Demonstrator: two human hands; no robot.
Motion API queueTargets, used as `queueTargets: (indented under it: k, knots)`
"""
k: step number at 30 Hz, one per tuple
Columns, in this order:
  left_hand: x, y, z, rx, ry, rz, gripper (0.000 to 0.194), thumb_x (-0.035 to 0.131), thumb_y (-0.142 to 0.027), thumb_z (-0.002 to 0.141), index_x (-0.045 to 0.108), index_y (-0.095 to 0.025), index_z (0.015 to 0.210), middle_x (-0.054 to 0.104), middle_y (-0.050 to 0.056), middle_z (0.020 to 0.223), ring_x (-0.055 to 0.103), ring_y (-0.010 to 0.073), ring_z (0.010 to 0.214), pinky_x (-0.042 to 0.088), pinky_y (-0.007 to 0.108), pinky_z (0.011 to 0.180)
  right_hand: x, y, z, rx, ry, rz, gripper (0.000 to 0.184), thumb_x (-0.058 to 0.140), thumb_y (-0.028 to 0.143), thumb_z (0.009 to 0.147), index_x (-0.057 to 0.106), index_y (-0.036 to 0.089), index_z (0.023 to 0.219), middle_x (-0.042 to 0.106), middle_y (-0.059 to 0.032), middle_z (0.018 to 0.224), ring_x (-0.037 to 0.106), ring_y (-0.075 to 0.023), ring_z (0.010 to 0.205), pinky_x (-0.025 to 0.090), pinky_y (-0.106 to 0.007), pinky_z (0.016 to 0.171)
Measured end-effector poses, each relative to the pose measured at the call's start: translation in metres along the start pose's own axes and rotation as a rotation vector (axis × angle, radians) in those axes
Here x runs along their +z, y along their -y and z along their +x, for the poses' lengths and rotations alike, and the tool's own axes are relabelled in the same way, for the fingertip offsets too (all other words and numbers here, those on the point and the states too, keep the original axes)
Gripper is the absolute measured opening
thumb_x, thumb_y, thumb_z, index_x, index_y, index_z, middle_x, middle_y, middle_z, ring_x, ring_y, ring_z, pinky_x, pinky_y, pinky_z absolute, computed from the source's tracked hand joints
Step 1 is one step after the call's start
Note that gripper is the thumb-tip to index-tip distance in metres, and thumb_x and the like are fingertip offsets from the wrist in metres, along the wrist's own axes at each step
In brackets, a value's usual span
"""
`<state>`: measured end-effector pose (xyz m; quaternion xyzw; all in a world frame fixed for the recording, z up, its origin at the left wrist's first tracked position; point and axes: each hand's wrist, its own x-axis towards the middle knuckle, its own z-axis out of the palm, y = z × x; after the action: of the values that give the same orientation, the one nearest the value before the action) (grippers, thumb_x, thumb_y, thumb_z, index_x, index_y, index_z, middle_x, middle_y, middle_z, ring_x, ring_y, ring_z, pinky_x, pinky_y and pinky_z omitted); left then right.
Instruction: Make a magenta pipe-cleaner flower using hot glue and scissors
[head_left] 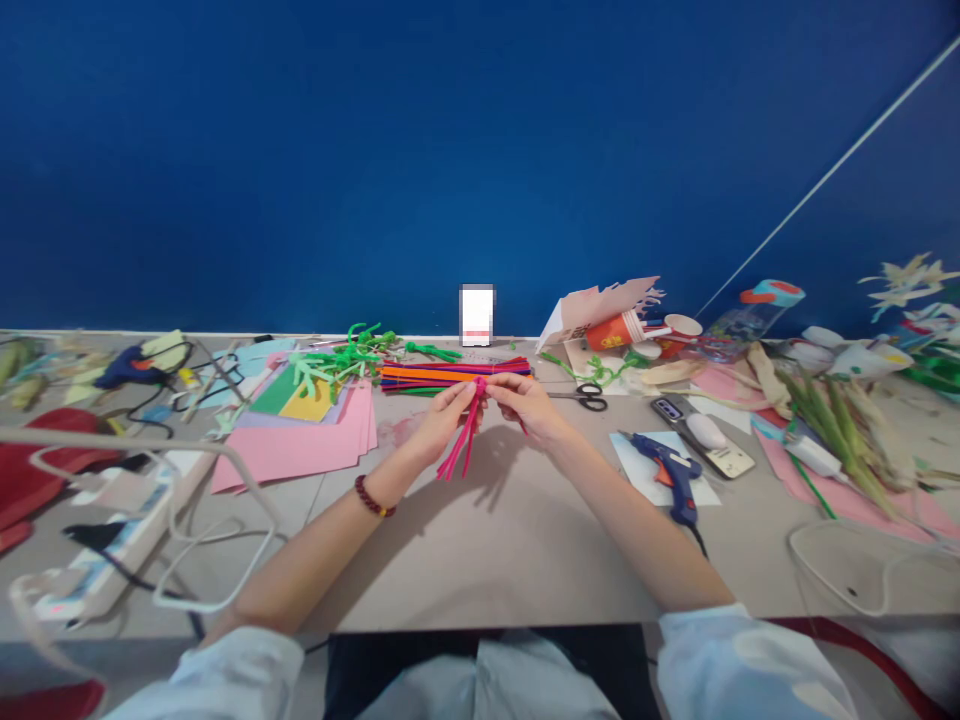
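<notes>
My left hand (445, 418) and my right hand (523, 400) meet above the middle of the grey table (495, 540). Both pinch the top of a bunch of pink pipe cleaners (463, 440), whose loose ends hang down and fan out below my left fingers. Just behind my hands lies a flat bundle of pipe cleaners in several colours (450, 375). A beaded bracelet (373, 497) is on my left wrist.
Pink and coloured paper sheets (300, 435) and green pipe-cleaner shapes (345, 358) lie left of my hands. Scissors (589, 397), a blue glue gun (670, 470) and paper cups (622, 330) are to the right. A power strip with cables (112, 560) sits at the near left.
</notes>
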<state>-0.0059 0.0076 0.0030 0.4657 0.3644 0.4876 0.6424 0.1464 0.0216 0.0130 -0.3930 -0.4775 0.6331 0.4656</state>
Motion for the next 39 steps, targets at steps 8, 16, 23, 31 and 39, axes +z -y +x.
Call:
queueTargets:
  k: [8,16,23,31,39]
  knots:
    - [0.000,0.000,0.001,0.028,0.052,0.084,0.034,0.059,-0.049,0.077,0.059,-0.016,0.082,0.059,0.001,0.068,0.056,0.0114,0.061,0.047,0.025,0.063,-0.001,0.003,-0.002,0.010,-0.025,-0.047,0.030,0.077,0.041,0.056,0.063,0.018,0.070,0.051,0.0061,0.055,0.029,-0.0039,0.043,0.016,-0.023,0.043]
    - [0.002,-0.003,0.001,0.149,-0.082,0.201,0.030,0.067,-0.042,0.072,0.059,-0.016,0.084,0.058,-0.001,0.072,0.054,0.0089,0.055,0.044,0.023,0.057,0.002,-0.001,-0.003,-0.041,-0.042,-0.090,0.027,0.073,0.042,0.062,0.063,0.018,0.070,0.049,0.0058,0.058,0.028,-0.0041,0.045,0.018,-0.023,0.043]
    - [0.005,-0.007,-0.002,0.150,-0.044,0.214,0.033,0.059,-0.048,0.078,0.063,-0.016,0.083,0.057,0.000,0.060,0.053,0.0109,0.053,0.044,0.024,0.055,0.001,0.006,-0.006,-0.110,-0.019,-0.199,0.030,0.072,0.043,0.062,0.065,0.018,0.077,0.057,0.0023,0.065,0.039,-0.0071,0.051,0.026,-0.023,0.047]
    - [0.000,-0.002,0.000,0.129,0.033,0.158,0.032,0.054,-0.048,0.082,0.058,-0.017,0.078,0.054,-0.001,0.059,0.051,0.0103,0.053,0.044,0.023,0.054,0.002,0.007,-0.004,-0.160,-0.034,-0.172,0.030,0.075,0.040,0.060,0.059,0.020,0.077,0.056,0.0033,0.065,0.044,-0.0085,0.055,0.029,-0.023,0.048]
    - [-0.002,0.001,-0.001,0.103,0.056,0.166,0.036,0.052,-0.050,0.082,0.058,-0.016,0.072,0.055,0.000,0.059,0.051,0.0099,0.051,0.043,0.023,0.052,0.003,0.010,-0.007,-0.141,0.010,-0.194,0.023,0.070,0.040,0.067,0.061,0.020,0.070,0.054,0.0034,0.056,0.041,-0.0084,0.047,0.027,-0.025,0.046]
